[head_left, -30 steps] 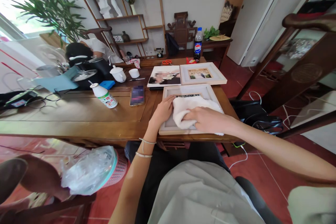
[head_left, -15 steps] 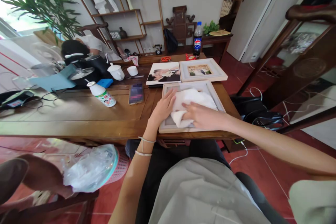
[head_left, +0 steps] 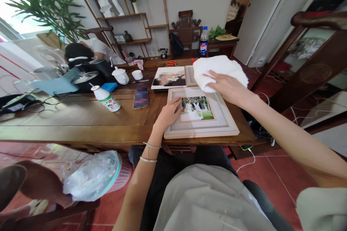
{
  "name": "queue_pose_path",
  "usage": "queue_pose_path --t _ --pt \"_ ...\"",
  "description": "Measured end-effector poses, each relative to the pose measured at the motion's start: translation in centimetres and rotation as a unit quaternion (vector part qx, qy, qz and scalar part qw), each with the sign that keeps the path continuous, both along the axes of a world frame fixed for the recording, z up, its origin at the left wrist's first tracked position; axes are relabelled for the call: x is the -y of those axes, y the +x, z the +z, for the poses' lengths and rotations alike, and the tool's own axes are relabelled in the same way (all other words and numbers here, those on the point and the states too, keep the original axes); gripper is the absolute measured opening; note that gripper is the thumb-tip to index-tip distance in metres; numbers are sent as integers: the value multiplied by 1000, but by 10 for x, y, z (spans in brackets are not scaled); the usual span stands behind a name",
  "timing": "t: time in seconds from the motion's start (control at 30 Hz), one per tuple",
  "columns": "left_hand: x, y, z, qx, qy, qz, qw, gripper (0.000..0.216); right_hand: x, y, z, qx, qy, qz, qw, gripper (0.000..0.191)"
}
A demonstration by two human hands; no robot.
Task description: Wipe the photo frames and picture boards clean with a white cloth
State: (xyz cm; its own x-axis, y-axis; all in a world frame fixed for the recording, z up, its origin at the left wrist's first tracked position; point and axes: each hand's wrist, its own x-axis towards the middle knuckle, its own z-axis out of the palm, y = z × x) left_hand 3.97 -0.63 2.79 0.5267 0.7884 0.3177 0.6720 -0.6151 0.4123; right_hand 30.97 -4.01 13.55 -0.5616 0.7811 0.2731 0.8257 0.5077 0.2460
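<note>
A pale wooden picture frame (head_left: 202, 128) with a wedding photo lies flat at the near edge of the wooden table (head_left: 81, 115). My left hand (head_left: 169, 112) rests on the frame's left side, fingers spread flat. My right hand (head_left: 227, 86) grips a white towel (head_left: 217, 68), lifted off the frame and held over its far right corner. The towel hides most of a second framed photo (head_left: 189, 75) behind. An unframed photo print (head_left: 170, 78) lies left of that.
A phone (head_left: 141, 97), a small white bottle (head_left: 106, 98), a teapot (head_left: 120, 75), a cup (head_left: 138, 74), kettles and cables sit on the table's left part. A cola bottle (head_left: 203, 43) stands at the far end. Another person sits at back left. A lined bin (head_left: 97, 175) stands by my left leg.
My right hand lifted the towel off the near frame and carried it up and to the far right, uncovering the wedding photo. My left hand stayed on the frame's left side.
</note>
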Motion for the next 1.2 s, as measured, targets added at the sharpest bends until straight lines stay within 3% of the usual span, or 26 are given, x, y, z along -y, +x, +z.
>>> queue_pose_path --t 0.13,0.23,0.33,0.5,0.63,0.7,0.83,0.97,1.07,1.2 --pt "-5 -1 -7 14 4 -6 1000 42 -25 10 -45 20 -76 10 997 50" --pt "-8 -2 -12 19 9 -8 1000 45 -26 6 -62 20 -69 23 997 52" --pt "-9 -2 -14 21 8 -8 1000 48 -6 -5 -57 19 -82 27 996 49" --pt "-9 -2 -12 19 5 -3 1000 50 69 -35 -32 29 -155 34 987 51" --pt "-9 -2 -12 10 13 -11 1000 49 101 -45 -34 4 -144 45 989 50" --pt "-9 -2 -12 11 15 -12 1000 49 88 -39 -43 -7 -125 39 991 53" --pt "-9 -2 -11 10 19 -16 1000 49 27 -14 -59 -2 -80 28 996 60" --pt "-10 -3 -12 11 32 -19 999 47 -27 -1 -60 8 -18 -9 1000 63" --pt "-11 -3 -13 16 33 -18 999 47 -42 0 -57 15 -28 -8 999 62" --pt "-11 -3 -14 15 20 -11 1000 48 -30 -1 -53 29 -70 18 997 61"
